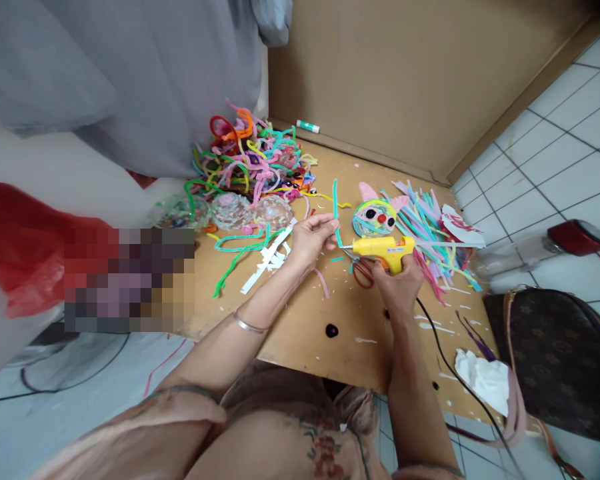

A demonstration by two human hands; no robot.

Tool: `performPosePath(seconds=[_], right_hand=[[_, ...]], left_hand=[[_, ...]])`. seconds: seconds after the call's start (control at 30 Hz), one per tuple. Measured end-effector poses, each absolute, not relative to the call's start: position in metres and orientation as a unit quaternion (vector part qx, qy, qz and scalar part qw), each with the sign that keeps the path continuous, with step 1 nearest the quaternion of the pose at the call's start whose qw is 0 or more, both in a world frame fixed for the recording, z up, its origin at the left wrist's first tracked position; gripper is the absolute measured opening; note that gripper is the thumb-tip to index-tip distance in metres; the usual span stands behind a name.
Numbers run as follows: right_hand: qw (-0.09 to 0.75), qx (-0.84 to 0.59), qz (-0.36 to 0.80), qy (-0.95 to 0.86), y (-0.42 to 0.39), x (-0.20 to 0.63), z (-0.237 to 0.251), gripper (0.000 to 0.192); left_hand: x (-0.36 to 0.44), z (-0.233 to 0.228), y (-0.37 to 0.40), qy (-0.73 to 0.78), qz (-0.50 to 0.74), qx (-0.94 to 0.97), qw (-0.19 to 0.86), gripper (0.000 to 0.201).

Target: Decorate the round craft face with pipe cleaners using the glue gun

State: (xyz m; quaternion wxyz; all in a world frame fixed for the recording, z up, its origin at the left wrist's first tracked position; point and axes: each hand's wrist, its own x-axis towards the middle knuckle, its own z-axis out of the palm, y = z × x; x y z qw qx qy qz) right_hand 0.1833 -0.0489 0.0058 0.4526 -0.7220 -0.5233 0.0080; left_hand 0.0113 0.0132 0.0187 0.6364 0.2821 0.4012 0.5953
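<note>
R hand (pixel 399 279) grip wrapped round yellow plastic hot glue gun (pixel 383 247), nozzle pointing left w/ tip at thin teal fuzzy pipe cleaner (pixel 335 207). L hand (pixel 311 237) grip pinching that cleaner, upright over brown cardboard surface (pixel 300 327). Round pipe-cleaner face w/ red nose (pixel 375 218) just behind gun; red-handled scissors (pixel 363 270) below nozzle.

left hand (pixel 311 238) pinching teal pipe cleaner (pixel 336 207), right hand (pixel 399 280) gripping glue gun (pixel 383 248)
</note>
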Motion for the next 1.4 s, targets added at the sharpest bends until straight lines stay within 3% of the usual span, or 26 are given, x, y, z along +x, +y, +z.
performPosePath(seconds=[0.4, 1.0, 1.4], right_hand=[[0.495, -0.719, 0.016, -0.488, -0.051, 0.182, 0.008, 0.026], [0.495, -0.721, 0.082, -0.477, -0.049, 0.181, 0.001, 0.031], [0.483, -0.712, 0.051, -0.508, -0.049, 0.184, -0.002, 0.03]], left_hand=[[0.013, 0.011, 0.012, 0.413, 0.593, 0.302, 0.622, 0.029], [0.017, 0.002, 0.011, 0.424, 0.602, 0.332, 0.59, 0.032], [0.016, -0.006, 0.015, 0.422, 0.606, 0.354, 0.574, 0.039]])
